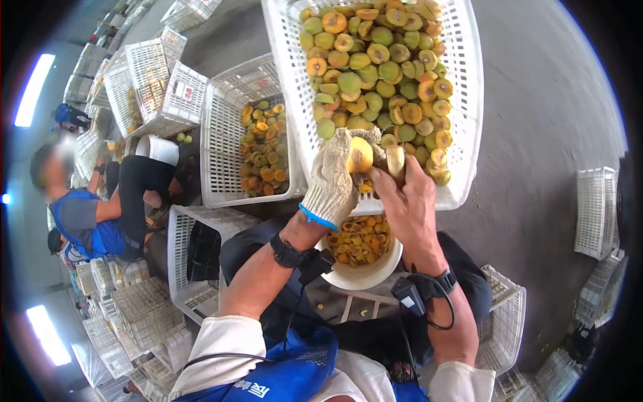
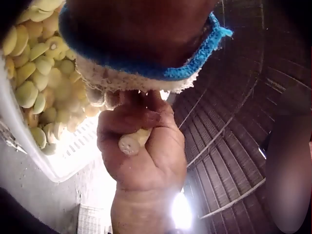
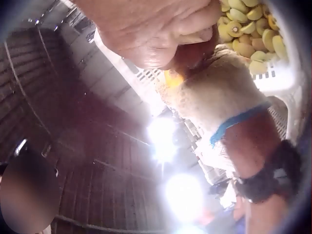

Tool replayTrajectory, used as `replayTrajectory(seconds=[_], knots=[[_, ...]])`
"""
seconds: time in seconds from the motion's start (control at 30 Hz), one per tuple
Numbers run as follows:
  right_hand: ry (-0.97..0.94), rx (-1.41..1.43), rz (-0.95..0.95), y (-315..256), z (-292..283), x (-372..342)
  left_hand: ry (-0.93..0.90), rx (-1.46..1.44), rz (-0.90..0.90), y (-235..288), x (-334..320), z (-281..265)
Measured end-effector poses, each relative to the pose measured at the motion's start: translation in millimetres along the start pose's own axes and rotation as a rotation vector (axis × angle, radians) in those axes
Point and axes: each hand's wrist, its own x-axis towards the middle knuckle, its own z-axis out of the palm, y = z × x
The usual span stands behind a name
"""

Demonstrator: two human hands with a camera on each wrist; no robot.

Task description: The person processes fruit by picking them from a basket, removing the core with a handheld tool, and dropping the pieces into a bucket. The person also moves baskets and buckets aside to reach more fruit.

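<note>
In a knitted glove with a blue cuff, my left hand point(image 1: 331, 175) holds a yellow-orange fruit half point(image 1: 360, 155) over the near edge of a large white crate point(image 1: 287, 74). Close beside it, my bare right hand point(image 1: 412, 204) grips a short tool by its pale wooden handle point(image 1: 396, 164). The butt of that handle shows against the palm in the left wrist view; the tool's working end is hidden by the hands. Halved green and orange fruit point(image 1: 388, 53) fills much of the crate. Below my hands, a white bucket point(image 1: 362, 276) holds orange fruit pieces point(image 1: 360, 242).
A second white crate point(image 1: 218, 154) with fruit halves stands to the left of the large one. Beyond it sits another person point(image 1: 100, 208) near a white bucket point(image 1: 158, 149). Crates are stacked at lower left point(image 1: 137, 308) and far right point(image 1: 596, 211).
</note>
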Motion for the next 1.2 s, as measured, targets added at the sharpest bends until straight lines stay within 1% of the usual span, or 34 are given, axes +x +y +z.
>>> replayTrajectory(seconds=[0.03, 0.07, 0.1, 0.13, 0.2, 0.27, 0.3, 0.33, 0.37, 0.4, 0.47, 0.53, 0.57, 0.63, 0.67, 0.73, 0.77, 0.8, 0.87, 0.93, 0.97, 1.0, 1.03, 1.1, 1.17, 1.2], knots=[[-0.020, -0.148, -0.074, -3, -3, -1, 0.014, -0.090, -0.049, 10, -1, 3], [-0.031, -0.145, -0.081, -5, -6, 1, 0.028, -0.181, -0.099, 17, -1, 2], [-0.031, -0.250, -0.171, -6, -9, 1, -0.013, -0.208, -0.114, 17, 0, -5], [-0.029, -0.356, -0.257, -6, -10, 0, -0.006, -0.208, -0.114, 20, -2, -8], [-0.062, -0.368, -0.249, -3, -7, 0, -0.002, -0.152, -0.113, 24, -5, -10], [-0.058, -0.487, -0.347, 1, -3, -1, 0.015, -0.116, -0.099, 24, -7, -9], [-0.060, -0.488, -0.347, 1, -1, -2, 0.017, -0.056, -0.072, 23, -9, -12], [-0.043, -0.554, -0.361, -1, 3, -2, 0.018, 0.005, -0.046, 22, -11, -14], [-0.024, -0.619, -0.374, -2, 6, -2, 0.020, 0.003, -0.048, 21, -11, -17], [-0.024, -0.620, -0.372, -3, 7, -3, -0.007, 0.029, -0.049, 20, -12, -20], [-0.052, -0.704, -0.413, -5, 10, -3, -0.035, 0.053, -0.054, 21, -13, -19], [-0.030, -0.759, -0.420, -4, 16, -5, 0.039, 0.095, -0.095, 24, -14, -16], [-0.009, -0.813, -0.429, -3, 18, -6, 0.038, 0.093, -0.098, 21, -13, -17], [-0.029, -0.865, -0.419, -7, 20, -8, 0.043, 0.248, -0.030, 17, -12, -20], [-0.049, -0.917, -0.413, -9, 19, -9, 0.043, 0.249, -0.037, 18, -13, -21], [-0.080, -0.945, -0.412, -9, 18, -8, 0.031, 0.239, -0.177, 29, -14, -22], [-0.110, -0.972, -0.412, -9, 17, -8, -0.014, 0.194, -0.258, 42, -13, -23], [-0.111, -0.970, -0.407, -9, 16, -8, -0.014, 0.196, -0.262, 36, -14, -28], [-0.158, -0.978, -0.469, -7, 11, -8, -0.021, 0.230, -0.176, 26, -10, -39], [-0.168, -0.973, -0.468, -3, 7, -11, -0.028, 0.263, -0.093, 18, -15, -54], [-0.183, -0.967, -0.468, -2, 6, -13, -0.028, 0.278, -0.054, 13, -26, -63], [-0.186, -0.965, -0.462, 0, 6, -15, -0.030, 0.295, -0.017, 12, -51, -78], [-0.186, -0.980, -0.478, 2, 6, -16, -0.037, 0.311, 0.021, -4, -19, -68], [-0.181, -0.998, -0.485, 7, 7, -21, -0.056, 0.342, 0.097, -22, -21, -70], [-0.128, -1.017, -0.433, 13, 14, -25, -0.071, 0.373, 0.180, -29, -23, -67], [-0.128, -1.014, -0.431, 13, 15, -26, -0.071, 0.376, 0.178, -32, -21, -67]])
